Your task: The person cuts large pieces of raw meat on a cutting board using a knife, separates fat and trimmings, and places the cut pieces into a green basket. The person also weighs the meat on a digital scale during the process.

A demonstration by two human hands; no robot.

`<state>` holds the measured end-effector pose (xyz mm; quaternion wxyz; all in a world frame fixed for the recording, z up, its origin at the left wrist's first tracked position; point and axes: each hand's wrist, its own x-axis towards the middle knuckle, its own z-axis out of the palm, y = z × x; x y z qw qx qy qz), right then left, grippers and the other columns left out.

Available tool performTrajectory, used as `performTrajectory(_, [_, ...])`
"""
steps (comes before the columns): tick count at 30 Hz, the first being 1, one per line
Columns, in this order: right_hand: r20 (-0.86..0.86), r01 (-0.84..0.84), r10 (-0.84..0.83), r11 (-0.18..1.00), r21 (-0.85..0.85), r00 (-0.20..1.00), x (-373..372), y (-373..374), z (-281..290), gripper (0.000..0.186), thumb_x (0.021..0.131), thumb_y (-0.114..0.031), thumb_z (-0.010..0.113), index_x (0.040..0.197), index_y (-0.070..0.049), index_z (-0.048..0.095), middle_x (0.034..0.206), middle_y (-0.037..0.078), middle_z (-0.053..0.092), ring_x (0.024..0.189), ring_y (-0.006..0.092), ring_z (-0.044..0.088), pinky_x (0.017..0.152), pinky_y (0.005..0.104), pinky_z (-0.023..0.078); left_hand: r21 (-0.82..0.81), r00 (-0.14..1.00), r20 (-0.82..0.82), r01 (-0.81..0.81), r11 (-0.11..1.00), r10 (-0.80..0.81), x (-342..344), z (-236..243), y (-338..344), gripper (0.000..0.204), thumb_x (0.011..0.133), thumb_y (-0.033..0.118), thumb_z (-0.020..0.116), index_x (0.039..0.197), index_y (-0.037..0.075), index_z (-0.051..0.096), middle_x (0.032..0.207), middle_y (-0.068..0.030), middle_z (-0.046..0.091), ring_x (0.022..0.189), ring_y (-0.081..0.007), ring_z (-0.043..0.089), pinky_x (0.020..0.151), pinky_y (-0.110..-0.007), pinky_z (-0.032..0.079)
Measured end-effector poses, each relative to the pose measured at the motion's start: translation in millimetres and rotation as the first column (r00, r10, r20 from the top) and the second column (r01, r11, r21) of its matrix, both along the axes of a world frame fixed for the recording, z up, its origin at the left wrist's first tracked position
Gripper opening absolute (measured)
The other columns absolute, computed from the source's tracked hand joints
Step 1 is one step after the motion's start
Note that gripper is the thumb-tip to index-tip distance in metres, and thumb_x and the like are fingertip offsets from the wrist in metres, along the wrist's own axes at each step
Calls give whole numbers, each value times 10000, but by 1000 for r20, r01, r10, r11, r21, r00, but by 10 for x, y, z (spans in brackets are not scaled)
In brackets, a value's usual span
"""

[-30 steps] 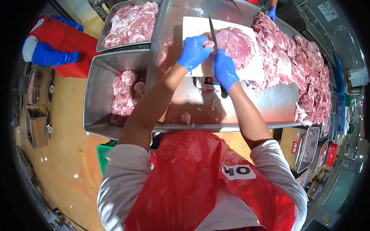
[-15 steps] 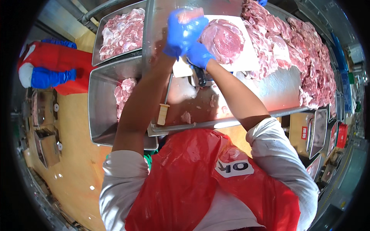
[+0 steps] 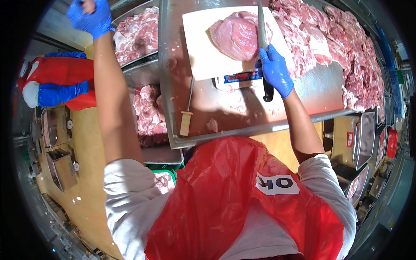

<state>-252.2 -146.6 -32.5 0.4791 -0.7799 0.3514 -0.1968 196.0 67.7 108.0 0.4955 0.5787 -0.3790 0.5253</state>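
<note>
Steel table (image 3: pixel 312 93) edge below right hand (image 3: pixel 274 71)

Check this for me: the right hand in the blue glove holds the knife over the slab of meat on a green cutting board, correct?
Not quite. The head view shows the cutting board is white, not green. The rest holds: the blue-gloved right hand grips the knife over the slab of meat.

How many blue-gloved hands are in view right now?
3. The left hand is raised at top left over the meat tray. The right hand grips the knife by the cutting board. A co-worker's glove shows at far left; others may be hidden.
</note>
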Motion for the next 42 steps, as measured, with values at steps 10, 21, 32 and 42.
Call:
performTrajectory(10, [148, 154, -191, 962, 226, 970, -617, -645, -184, 233, 1016, -242, 477, 965, -19, 521, 715, 83, 613, 536, 129, 566, 509, 280, 480, 554, 734, -645, 640, 533, -212, -2131, -1861, -718, 832, 879, 294, 692, 1475, -57, 229, 1410, -251, 431, 1247, -404, 477, 1059, -427, 387])
performTrajectory(21, [272, -245, 104, 790, 561, 957, 430, -1863, -461, 312, 941, -381, 586, 1003, -82, 648, 801, -6, 602, 681, 101, 545, 632, 265, 475, 410, 711, -647, 628, 662, -274, -2914, -1831, -1696, 925, 771, 242, 758, 1495, -2, 236, 1421, -337, 278, 1287, -479, 370, 1097, -477, 313])
performTrajectory(32, [394, -113, -132, 834, 539, 910, -442, -504, -271, 245, 1020, -257, 499, 1055, -25, 570, 869, 18, 568, 813, 88, 542, 690, 255, 472, 410, 352, -895, 892, -191, -275, -1961, -1126, -1784, 718, 795, 369, 696, 1438, 153, 460, 1513, -151, 372, 1448, -300, 234, 1180, -392, 181])
performTrajectory(42, [199, 64, -226, 796, 601, 954, -558, -463, -162, 148, 960, -280, 557, 957, -133, 535, 640, -10, 512, 537, 90, 527, 452, 242, 431, 477, 753, -537, 643, 599, -381, -2358, -1593, -1484, 544, 725, 311, 738, 1190, 64, 598, 1159, -185, 539, 1050, -369, 522, 916, -476, 440])
